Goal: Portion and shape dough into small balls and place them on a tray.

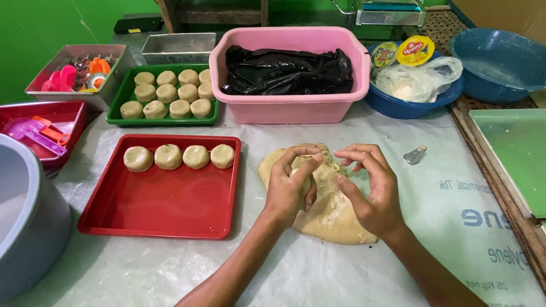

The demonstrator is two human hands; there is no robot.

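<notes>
**Two hands pinching at a slab of dough**

The fingers [305, 159] of the left hand [291, 186] are curled together around a small lump pulled up from the dough mass [331, 217], thumb and fingertips closed on it. The right hand [369, 188] sits just at 3 o'clock of the left, its fingers bent and slightly apart, tips touching the top of the same dough; whether they grip any piece is hard to tell. The dough mass lies flat on the table, spreading toward 6 o'clock beneath both palms.

At 9 o'clock of the hands is a red tray [159, 206] carrying four dough balls [179, 156] in a row along its far edge. Beyond it, at 11 o'clock, a green tray [117, 101] holds more balls, packed closely. At 12 o'clock stands a pink tub [295, 109] with a black plastic bag [289, 73] inside. At 1 o'clock a blue bowl [407, 105] holds a clear bag and round lidded tubs, and a second, empty-looking blue basin [509, 64] stands farther at 2 o'clock. A small metal piece [415, 155] lies on the table near the right hand.

The table [284, 284] is covered with a pale plastic sheet bearing blue print. Behind it is a bright green wall [7, 45]. A pasta roller [385, 7] stands at the far edge.

A grey basin [2, 217] at 9 o'clock is cut off by the picture's edge, as are the green boards [543, 156] at 3 o'clock. The contents of the small far-left containers are too jumbled to identify.
</notes>
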